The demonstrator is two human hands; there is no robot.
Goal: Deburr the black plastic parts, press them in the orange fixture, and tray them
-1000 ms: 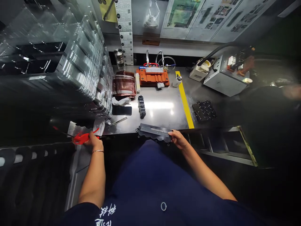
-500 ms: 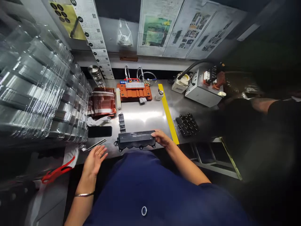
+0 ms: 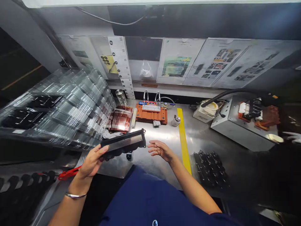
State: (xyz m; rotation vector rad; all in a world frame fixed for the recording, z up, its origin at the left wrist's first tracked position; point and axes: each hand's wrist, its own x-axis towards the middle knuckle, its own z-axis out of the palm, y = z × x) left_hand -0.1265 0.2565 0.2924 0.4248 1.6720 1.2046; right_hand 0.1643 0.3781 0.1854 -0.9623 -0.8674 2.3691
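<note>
My left hand (image 3: pixel 93 160) grips one end of a long black plastic part (image 3: pixel 125 142), thumb on top. This part has a scalloped lower edge, small eyelets at its far end and a shiny strip along its face. It is raised over the steel bench and tilted, right end higher. Just right of it hovers my right hand (image 3: pixel 161 150), fingers spread, touching nothing. A small black piece (image 3: pixel 129 155) shows below the held part, mostly hidden by it.
Clear plastic trays (image 3: pixel 77 106) are stacked high at left. Behind stand an orange fixture (image 3: pixel 150 116) and a pile of reddish film (image 3: pixel 120 119). Yellow tape (image 3: pixel 184 141) crosses the bench. Black parts (image 3: pixel 211 169) and a grey box (image 3: pixel 242 131) are at right. Red-handled scissors (image 3: pixel 69 173) hang left.
The black part has passed from my right hand to my left and been lifted, moving left. My right hand has let go and opened. The view has tilted upward and leftward.
</note>
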